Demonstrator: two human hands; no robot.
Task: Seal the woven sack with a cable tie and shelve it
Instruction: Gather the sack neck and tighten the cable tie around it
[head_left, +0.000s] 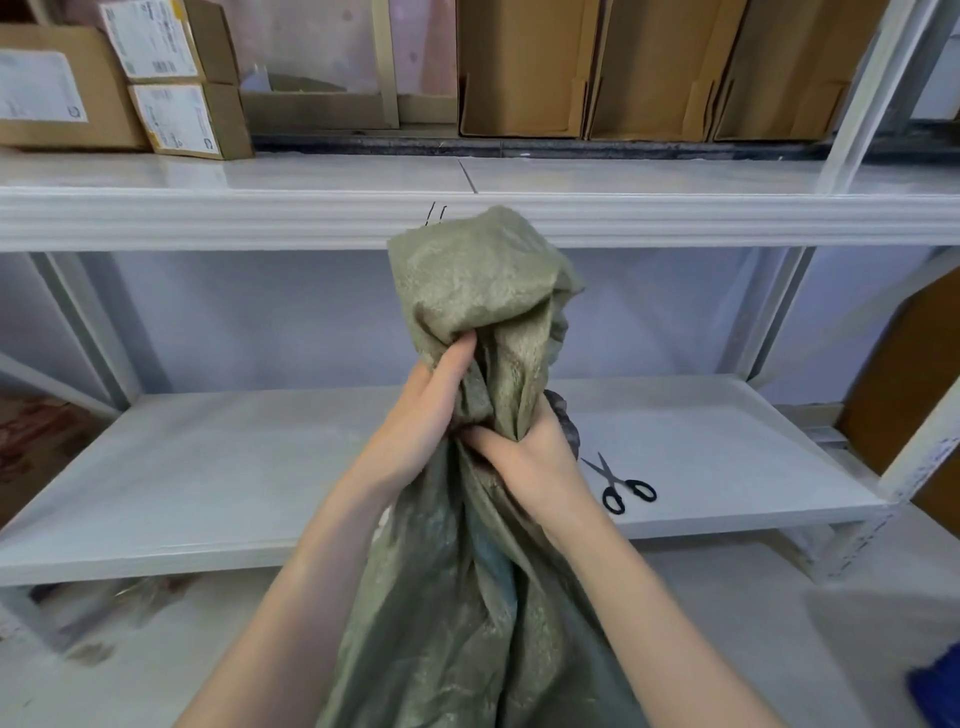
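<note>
Before the white shelf (260, 467), the upright woven sack (483, 291) is gripped closed at its gathered neck by the left hand (421, 415) and right hand (524, 452), mouth fabric above both.

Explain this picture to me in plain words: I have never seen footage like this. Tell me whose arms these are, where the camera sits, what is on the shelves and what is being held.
There is no machine here. A person wears one wide-angle camera on the head, looking forward and down, so you see that person's own bare arms. The left hand and the right hand both have a grip on the gathered neck of a green woven sack, bunching it shut in front of a white metal rack. No cable tie shows around the neck. On the middle shelf, beside the right hand, lies a pair of black-handled scissors. The upper shelf carries cardboard boxes, some with white labels. The sack's lower part hangs out of view.
</note>
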